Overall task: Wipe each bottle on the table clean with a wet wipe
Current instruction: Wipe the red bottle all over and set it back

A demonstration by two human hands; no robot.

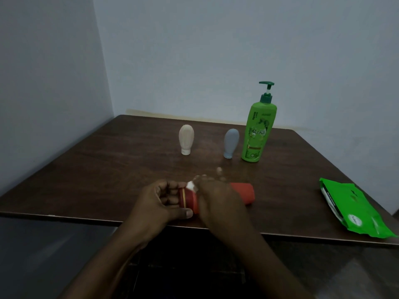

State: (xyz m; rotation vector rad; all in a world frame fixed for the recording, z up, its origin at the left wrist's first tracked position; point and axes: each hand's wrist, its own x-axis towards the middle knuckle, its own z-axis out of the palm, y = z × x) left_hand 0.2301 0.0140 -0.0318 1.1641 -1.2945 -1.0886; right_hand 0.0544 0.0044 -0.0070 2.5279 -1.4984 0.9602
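my left hand grips the red bottle at its cap, fingers curled; right hand fingers clutch the wet wipe (bunched) against it. i'd twist it, sweeping toward three o'clock.

On table: pump bottle upright toward the back. Just left of it, first squeeze bottle; farther left, second squeeze bottle. In front of it, lying bottle in left hand and right hand. Forward-right of it, wipes pack.
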